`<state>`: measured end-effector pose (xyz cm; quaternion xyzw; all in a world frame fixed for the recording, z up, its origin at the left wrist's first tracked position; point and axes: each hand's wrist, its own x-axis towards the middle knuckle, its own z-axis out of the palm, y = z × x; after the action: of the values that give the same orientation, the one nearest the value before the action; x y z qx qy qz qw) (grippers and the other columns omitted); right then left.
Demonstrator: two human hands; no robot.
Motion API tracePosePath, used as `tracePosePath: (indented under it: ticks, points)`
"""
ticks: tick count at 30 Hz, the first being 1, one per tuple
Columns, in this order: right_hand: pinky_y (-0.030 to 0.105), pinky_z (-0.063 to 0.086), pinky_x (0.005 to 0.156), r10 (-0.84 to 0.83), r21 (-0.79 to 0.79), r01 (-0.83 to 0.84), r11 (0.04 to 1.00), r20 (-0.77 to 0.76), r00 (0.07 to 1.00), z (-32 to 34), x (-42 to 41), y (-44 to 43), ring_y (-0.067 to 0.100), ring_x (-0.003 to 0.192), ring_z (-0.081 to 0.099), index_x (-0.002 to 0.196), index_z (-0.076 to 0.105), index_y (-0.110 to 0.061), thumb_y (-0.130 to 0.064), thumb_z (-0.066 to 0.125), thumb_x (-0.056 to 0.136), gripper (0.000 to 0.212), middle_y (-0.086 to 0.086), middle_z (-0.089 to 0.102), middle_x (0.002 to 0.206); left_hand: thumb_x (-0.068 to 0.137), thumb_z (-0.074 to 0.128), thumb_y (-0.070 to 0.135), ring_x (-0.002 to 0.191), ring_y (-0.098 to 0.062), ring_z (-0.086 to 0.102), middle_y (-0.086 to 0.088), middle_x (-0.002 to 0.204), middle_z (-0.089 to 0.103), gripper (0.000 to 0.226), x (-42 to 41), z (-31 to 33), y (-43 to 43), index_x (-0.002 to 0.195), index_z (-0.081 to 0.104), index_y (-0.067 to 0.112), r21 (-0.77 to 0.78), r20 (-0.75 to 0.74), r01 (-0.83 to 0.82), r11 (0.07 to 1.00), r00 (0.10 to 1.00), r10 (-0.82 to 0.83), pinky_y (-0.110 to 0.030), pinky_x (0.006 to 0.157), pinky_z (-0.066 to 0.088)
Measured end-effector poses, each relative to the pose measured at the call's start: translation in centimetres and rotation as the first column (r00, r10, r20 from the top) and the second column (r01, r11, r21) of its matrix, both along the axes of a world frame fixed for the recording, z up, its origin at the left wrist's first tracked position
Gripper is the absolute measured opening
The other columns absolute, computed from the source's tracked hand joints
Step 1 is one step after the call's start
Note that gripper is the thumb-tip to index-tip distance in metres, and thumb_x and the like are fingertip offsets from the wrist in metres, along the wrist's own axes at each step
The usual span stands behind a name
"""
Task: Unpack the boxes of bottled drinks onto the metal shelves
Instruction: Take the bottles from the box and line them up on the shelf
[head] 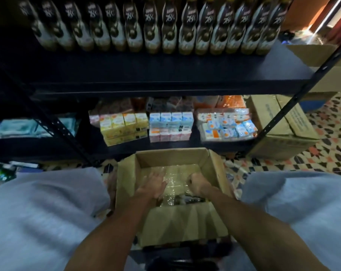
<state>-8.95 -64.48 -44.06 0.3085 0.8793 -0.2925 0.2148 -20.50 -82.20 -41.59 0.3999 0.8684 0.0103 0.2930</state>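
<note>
Open box (185,222): floor, 6 o'clock in my view, between the knees; holds a film-wrapped pack (177,171); left hand (154,184) flat, fingers straight, pressing the pack at its 9 o'clock; right hand (198,183) a fist gripping the pack's film at 3 o'clock; shelf (165,75) at 12 o'clock, bottles (165,26) upright in a row; cartons (146,124) one tier below; closed box (283,130) at 3 o'clock.

Matt brown cardboard box (126,178) at lower centre, glossy crinkled plastic wrap (177,178) inside. Dark matt metal shelf (165,75) across the middle. Shiny-labelled bottles (152,26) along the top.
</note>
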Motion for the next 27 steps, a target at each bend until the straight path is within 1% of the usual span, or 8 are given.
tracePosePath:
  ticks: [2, 4, 7, 11, 14, 22, 25, 27]
  points:
    - [0.024, 0.046, 0.070, 0.027, -0.013, -0.026, 1.000, 0.073, 0.997, -1.5, 0.0, 0.7, 0.018, 0.082, 0.061, 0.075, 0.069, -0.016, -0.005, 0.056, 0.092, 0.024, 0.004, 0.067, 0.084, 0.106, 0.028, 0.041, 0.145, -0.029, 0.029, -0.010, 0.160, 0.029, 0.055, -0.4, -1.1, 0.5, 0.156, 0.022, 0.019, -0.017, 0.041, -0.030, 0.999, 0.999, 0.031, -0.047, 0.115, 0.026]
    - [0.024, 0.045, 0.075, 0.083, -0.043, -0.077, 0.996, 0.165, 0.983, -3.2, 0.1, 1.1, 0.021, 0.089, 0.061, 0.094, 0.074, -0.009, -0.005, 0.059, 0.092, 0.015, 0.009, 0.067, 0.093, 0.106, 0.031, 0.039, 0.140, -0.029, 0.037, -0.012, 0.155, 0.037, 0.051, -0.6, -2.6, 0.9, 0.152, 0.030, 0.019, -0.054, 0.073, -0.038, 0.998, 0.996, 0.042, -0.044, 0.112, 0.029]
    - [0.031, 0.050, 0.092, 0.162, -0.075, -0.149, 0.986, 0.231, 0.959, -6.7, 0.0, 2.1, 0.027, 0.108, 0.062, 0.119, 0.068, -0.006, -0.015, 0.061, 0.096, 0.026, 0.013, 0.067, 0.120, 0.106, 0.033, 0.038, 0.141, -0.031, 0.036, -0.014, 0.155, 0.037, 0.049, -1.1, -4.8, 1.5, 0.152, 0.031, 0.021, -0.088, 0.124, -0.024, 0.996, 0.992, 0.034, -0.045, 0.114, 0.026]
    - [0.027, 0.045, 0.080, 0.261, -0.083, -0.247, 0.965, 0.294, 0.920, -8.9, 0.5, 2.9, 0.020, 0.092, 0.059, 0.111, 0.071, -0.003, -0.015, 0.064, 0.094, 0.023, 0.015, 0.070, 0.111, 0.106, 0.032, 0.036, 0.140, -0.033, 0.038, -0.015, 0.156, 0.037, 0.049, -1.9, -7.4, 2.0, 0.153, 0.030, 0.020, -0.105, 0.212, -0.027, 0.994, 0.976, 0.049, -0.045, 0.113, 0.034]
    - [0.027, 0.047, 0.084, 0.266, -0.098, -0.247, 0.964, 0.348, 0.899, -11.0, 1.4, 3.5, 0.028, 0.107, 0.064, 0.120, 0.068, -0.008, -0.005, 0.062, 0.091, 0.030, 0.013, 0.068, 0.117, 0.105, 0.037, 0.034, 0.126, -0.033, 0.051, -0.015, 0.144, 0.051, 0.043, -2.2, -10.3, 2.4, 0.145, 0.041, 0.019, -0.122, 0.245, -0.057, 0.991, 0.966, 0.086, -0.044, 0.102, 0.044]
    - [0.030, 0.042, 0.094, 0.317, -0.213, -0.254, 0.943, 0.353, 0.880, -13.7, 2.0, 5.1, 0.030, 0.123, 0.056, 0.139, 0.050, -0.015, -0.017, 0.064, 0.093, 0.047, 0.011, 0.057, 0.138, 0.099, 0.049, 0.035, 0.119, -0.030, 0.057, -0.011, 0.138, 0.056, 0.042, -1.3, -14.5, 3.0, 0.137, 0.048, 0.017, -0.155, 0.363, -0.022, 0.988, 0.929, 0.078, -0.039, 0.095, 0.048]
    - [0.037, 0.048, 0.093, 0.310, -0.397, -0.150, 0.906, 0.378, 0.872, -12.6, 0.6, 5.8, 0.030, 0.117, 0.058, 0.138, 0.052, -0.015, -0.026, 0.058, 0.100, 0.040, 0.012, 0.057, 0.137, 0.097, 0.052, 0.041, 0.125, -0.030, 0.054, -0.008, 0.143, 0.053, 0.054, -1.1, -14.5, 3.3, 0.146, 0.041, 0.022, -0.101, 0.381, -0.102, 0.990, 0.915, 0.133, -0.039, 0.098, 0.046]
    - [0.038, 0.055, 0.082, 0.187, -0.474, 0.056, 0.879, 0.449, 0.874, -11.6, -0.5, 6.0, 0.027, 0.107, 0.060, 0.137, 0.053, -0.016, -0.026, 0.047, 0.104, 0.034, 0.010, 0.056, 0.131, 0.095, 0.055, 0.046, 0.128, -0.029, 0.052, -0.002, 0.146, 0.052, 0.057, -0.9, -14.2, 3.5, 0.148, 0.038, 0.032, -0.041, 0.370, -0.134, 0.990, 0.918, 0.140, -0.040, 0.100, 0.045]
